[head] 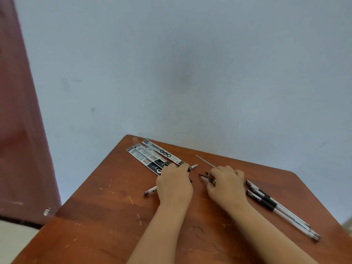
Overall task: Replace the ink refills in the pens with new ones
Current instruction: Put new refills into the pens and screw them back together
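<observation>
A white pen with a black grip [152, 190] is held in the curled left hand [174, 184], its tip sticking out past the fingers. A small black pen part [203, 177] is pinched by the right hand [225, 182]. Two more white pens [280, 208] are laid on the brown wooden counter [99, 216] just right of the right hand. Refill packets [152, 157] are seen beyond the left hand.
</observation>
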The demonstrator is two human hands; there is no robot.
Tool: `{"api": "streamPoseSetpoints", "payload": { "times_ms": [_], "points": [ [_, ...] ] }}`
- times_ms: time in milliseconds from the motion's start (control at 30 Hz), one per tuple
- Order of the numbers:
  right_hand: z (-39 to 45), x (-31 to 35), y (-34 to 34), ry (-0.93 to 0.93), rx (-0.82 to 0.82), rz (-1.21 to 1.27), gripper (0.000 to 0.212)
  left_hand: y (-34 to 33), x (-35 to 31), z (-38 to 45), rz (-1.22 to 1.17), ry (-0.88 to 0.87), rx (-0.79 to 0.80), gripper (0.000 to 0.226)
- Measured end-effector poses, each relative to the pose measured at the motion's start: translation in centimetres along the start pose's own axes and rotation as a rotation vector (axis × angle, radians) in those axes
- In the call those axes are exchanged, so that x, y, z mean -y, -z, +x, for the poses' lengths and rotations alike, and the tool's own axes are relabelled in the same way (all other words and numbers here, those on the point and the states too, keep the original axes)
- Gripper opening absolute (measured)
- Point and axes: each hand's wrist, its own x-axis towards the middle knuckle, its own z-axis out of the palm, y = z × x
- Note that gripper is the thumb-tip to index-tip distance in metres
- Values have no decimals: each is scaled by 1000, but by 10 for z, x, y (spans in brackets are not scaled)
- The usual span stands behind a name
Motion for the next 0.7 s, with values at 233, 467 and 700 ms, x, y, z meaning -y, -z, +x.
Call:
{"api": "streamPoseSetpoints", "payload": {
  "times_ms": [233, 467, 700],
  "points": [
    [7, 1, 3, -10, 111, -91, 15, -8, 1, 2, 70, 32, 28, 32],
    [1, -10, 14, -3, 69, 10, 23, -8, -2, 0, 13, -24, -53, 26],
    [-25, -42, 55, -132, -19, 491, 11, -13, -15, -10, -67, -429, -32, 21]
  ]
}}
